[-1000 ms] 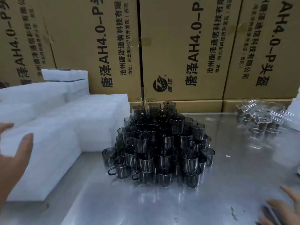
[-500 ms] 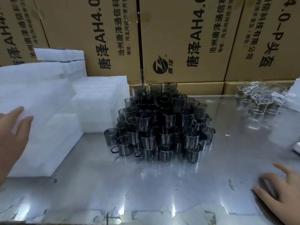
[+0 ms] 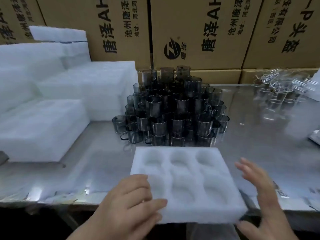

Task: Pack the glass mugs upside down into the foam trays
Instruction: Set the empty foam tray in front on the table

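Note:
A white foam tray [image 3: 187, 181] with several round pockets, all bare, lies at the front edge of the steel table, overhanging it. My left hand [image 3: 133, 201] grips the tray's near left corner, thumb on top. My right hand [image 3: 258, 186] hovers by the tray's right side, fingers spread, holding nothing. Just behind the tray stands a pyramid of stacked dark smoked glass mugs [image 3: 174, 111], rims up, handles showing at the base.
Stacks of white foam trays [image 3: 45, 122] fill the left side. Clear glass mugs [image 3: 280, 90] sit at the back right on the steel table [image 3: 259, 144]. Printed cardboard boxes [image 3: 194, 32] wall off the back. A white object [image 3: 313, 87] is at the right edge.
A foam tray has come from the left stack to the table's front, held by my left hand. My right hand lifted off the table and moved beside the tray.

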